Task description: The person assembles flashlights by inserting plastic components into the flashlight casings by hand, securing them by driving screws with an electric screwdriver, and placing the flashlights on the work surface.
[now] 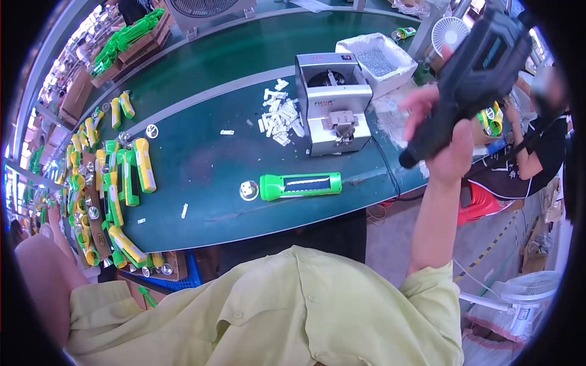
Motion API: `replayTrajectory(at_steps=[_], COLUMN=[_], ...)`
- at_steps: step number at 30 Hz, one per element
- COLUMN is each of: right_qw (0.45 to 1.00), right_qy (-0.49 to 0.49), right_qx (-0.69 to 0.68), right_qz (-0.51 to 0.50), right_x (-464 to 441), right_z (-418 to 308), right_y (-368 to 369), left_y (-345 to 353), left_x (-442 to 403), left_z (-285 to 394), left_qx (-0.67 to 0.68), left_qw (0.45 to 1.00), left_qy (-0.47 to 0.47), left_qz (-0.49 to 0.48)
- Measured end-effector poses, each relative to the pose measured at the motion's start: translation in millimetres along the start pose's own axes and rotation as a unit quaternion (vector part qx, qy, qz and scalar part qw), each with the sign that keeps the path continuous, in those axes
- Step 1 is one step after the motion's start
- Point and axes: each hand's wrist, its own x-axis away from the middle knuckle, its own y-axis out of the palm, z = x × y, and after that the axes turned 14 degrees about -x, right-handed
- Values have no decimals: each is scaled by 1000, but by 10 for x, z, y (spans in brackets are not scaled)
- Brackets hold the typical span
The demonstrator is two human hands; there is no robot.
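My right hand (458, 146) is raised at the upper right around a black power tool (482, 67), its narrow end pointing down and left. The tool covers part of the palm; some fingertips show along its left side. My left arm (43, 262) reaches out at the left edge, and its hand cannot be made out. On the green bench in front of me lies a green flashlight (305, 184) with a dark strip along its side. A round reflector piece (248, 190) sits just left of its head.
A silver screw-feeding machine (334, 104) stands beside a pile of white parts (282, 116). Behind it is a white foam box (378, 58) of small metal pieces. Yellow and green flashlights (113, 189) crowd the bench's left end. A co-worker (531, 152) is at the right.
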Motion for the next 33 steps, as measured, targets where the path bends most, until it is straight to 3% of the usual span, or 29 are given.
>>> replayTrajectory(at_steps=[6,8,10,11,12,13,15,16,18,22,24,33], right_qw=[998,987,986,987,987,988,984,983,989,978,985,991], right_qy=[58,161,166,141,137,80,-1,1,-66,-91,-71,-22], right_qx=[-24,-19,-11,72,71,124,179,181,105,183,148,111], right_qz=[0,13,24,40,37,33,24,23,85,39,57,74], right_x=[-21,-5,-76,-48,-46,-41,-77,-121,-211,-260,-238,-246], right_z=[69,195,344,445,531,597,649,676,753,873,927,1114], right_y=[-47,-182,-145,-130,-118,-106,-102,-71,25,-33,-6,-86], left_y=[178,232,373,528,750,1059,1750,2126,2516,2751,2827,2811], left_x=[-64,-81,-118,-163,-237,-353,-616,-563,-580,-662,-617,-640], left_z=[26,71,129,176,235,322,577,648,914,1051,1082,1100], left_qx=[18,32,49,66,95,132,120,92,48,31,-5,-8], left_qw=[996,984,959,945,939,957,981,993,996,988,983,977], left_qy=[-4,-12,-33,-47,-60,-82,-135,-51,-4,-21,-10,-11], left_qz=[88,175,277,318,326,246,-68,-59,-73,-151,-185,-212])
